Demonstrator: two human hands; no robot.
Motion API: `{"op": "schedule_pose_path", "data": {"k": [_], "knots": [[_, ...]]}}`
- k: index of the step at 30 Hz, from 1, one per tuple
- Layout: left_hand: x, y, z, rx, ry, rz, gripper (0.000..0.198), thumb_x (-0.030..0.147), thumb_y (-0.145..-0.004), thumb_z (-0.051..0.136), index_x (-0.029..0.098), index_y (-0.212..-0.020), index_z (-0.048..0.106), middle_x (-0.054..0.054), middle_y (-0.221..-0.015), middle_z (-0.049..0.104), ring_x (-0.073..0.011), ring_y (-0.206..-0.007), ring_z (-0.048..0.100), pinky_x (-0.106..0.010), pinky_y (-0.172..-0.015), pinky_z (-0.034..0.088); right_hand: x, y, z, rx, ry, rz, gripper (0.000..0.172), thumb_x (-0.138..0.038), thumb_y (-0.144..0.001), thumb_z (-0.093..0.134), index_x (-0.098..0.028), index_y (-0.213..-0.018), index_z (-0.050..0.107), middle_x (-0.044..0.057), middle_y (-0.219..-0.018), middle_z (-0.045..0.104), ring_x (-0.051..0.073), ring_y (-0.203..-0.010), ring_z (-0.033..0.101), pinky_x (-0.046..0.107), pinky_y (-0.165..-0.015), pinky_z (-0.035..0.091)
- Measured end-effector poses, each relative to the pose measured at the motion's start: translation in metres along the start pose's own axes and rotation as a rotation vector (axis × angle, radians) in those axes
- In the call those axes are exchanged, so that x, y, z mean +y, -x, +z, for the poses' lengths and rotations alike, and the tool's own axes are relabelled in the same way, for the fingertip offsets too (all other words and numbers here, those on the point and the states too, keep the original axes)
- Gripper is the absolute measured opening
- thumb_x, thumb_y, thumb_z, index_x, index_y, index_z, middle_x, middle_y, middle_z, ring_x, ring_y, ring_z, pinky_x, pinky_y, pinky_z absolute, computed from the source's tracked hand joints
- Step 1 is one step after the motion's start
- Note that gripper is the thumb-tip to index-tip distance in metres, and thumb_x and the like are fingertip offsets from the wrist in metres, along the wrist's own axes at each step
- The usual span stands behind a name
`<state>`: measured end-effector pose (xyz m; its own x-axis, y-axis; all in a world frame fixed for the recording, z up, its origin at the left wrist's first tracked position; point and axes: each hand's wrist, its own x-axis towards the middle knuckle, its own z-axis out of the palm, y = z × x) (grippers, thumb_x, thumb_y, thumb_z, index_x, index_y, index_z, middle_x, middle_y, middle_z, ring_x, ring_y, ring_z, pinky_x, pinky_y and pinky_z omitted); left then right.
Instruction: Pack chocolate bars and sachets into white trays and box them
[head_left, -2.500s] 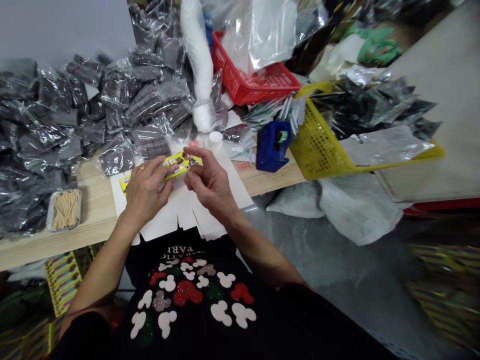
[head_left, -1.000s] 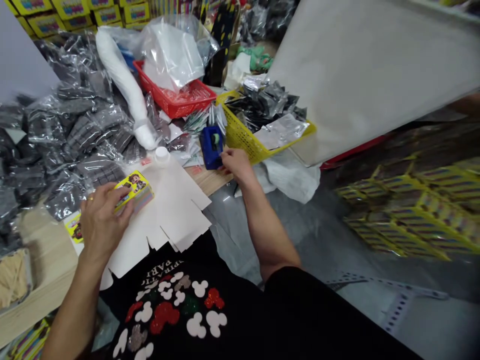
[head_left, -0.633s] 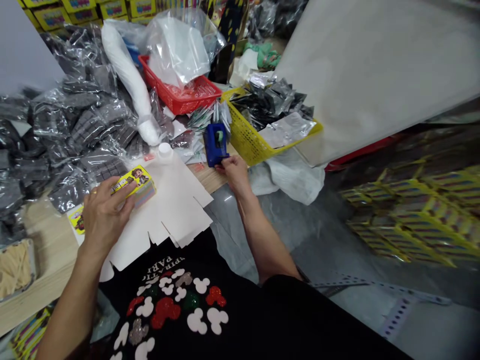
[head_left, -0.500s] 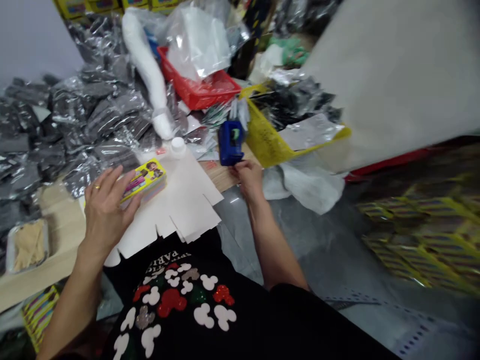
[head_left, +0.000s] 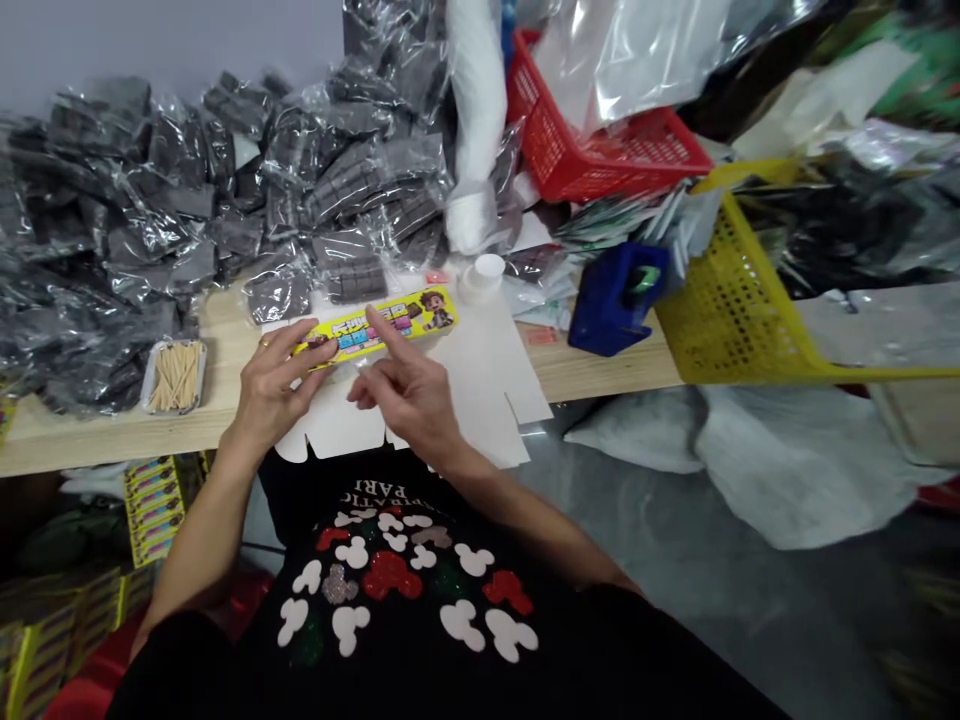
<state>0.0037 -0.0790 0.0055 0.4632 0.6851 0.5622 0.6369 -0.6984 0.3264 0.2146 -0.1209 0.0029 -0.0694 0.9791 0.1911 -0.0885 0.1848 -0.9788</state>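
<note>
My left hand (head_left: 276, 380) grips the left end of a narrow yellow printed box (head_left: 418, 312), thumb in front and fingers over the top. The box lies flat, with a cartoon figure at its right end. My right hand (head_left: 414, 395) is at the front of the box, its index finger stretched out over the printed face and the other fingers curled. Whether anything sticks to those fingers is too small to tell. Beneath the box lie flat white cut card sheets (head_left: 491, 385). A blue tape dispenser (head_left: 611, 305) stands to the right, apart from my hand.
Bagged dark-grey pieces (head_left: 225, 210) heap along the back left. A small tray of wooden sticks (head_left: 176, 375) sits at left. Behind the sheets stands a white-capped bottle (head_left: 486, 275). A red basket (head_left: 600, 165) and a yellow basket (head_left: 750, 300) occupy the right.
My right hand has moved left from the tape dispenser to the box. The left hand still grips the box. The view has turned, shifting the bench things rightward.
</note>
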Motion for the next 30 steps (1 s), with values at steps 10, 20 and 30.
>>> {"op": "schedule_pose_path", "data": {"k": [10,20,30], "knots": [[0.004,0.009,0.002,-0.116,-0.144,0.069,0.036,0.025,-0.108,0.057,0.035,-0.141,0.070,-0.012,-0.145,0.059,-0.0291,-0.128,0.061,-0.049,-0.105,0.055,0.032,-0.001,0.022,0.103,-0.163,0.141,0.088,-0.042,-0.103,0.065,-0.029,-0.176,0.019,-0.002,-0.081,0.078,0.018,-0.061,0.070,0.038,-0.065,0.067],[0.020,-0.046,0.001,-0.267,0.167,-0.184,0.020,0.041,-0.101,0.073,0.021,-0.097,0.075,-0.007,-0.114,0.073,-0.0220,-0.106,0.069,-0.037,-0.096,0.053,0.034,0.008,0.013,0.093,-0.023,0.064,0.076,-0.041,-0.102,0.063,-0.030,-0.171,0.031,0.003,-0.094,0.082,0.022,-0.073,0.076,0.045,-0.080,0.069],[0.046,-0.051,-0.017,-0.576,-0.309,-0.018,0.024,0.029,-0.109,0.056,0.019,-0.128,0.066,-0.013,-0.111,0.072,-0.0244,-0.093,0.072,-0.035,-0.067,0.051,0.043,0.038,-0.025,0.267,0.115,0.060,0.072,-0.044,-0.084,0.084,-0.059,-0.144,0.049,0.001,-0.099,0.080,0.035,-0.077,0.078,0.065,-0.079,0.065]]}}
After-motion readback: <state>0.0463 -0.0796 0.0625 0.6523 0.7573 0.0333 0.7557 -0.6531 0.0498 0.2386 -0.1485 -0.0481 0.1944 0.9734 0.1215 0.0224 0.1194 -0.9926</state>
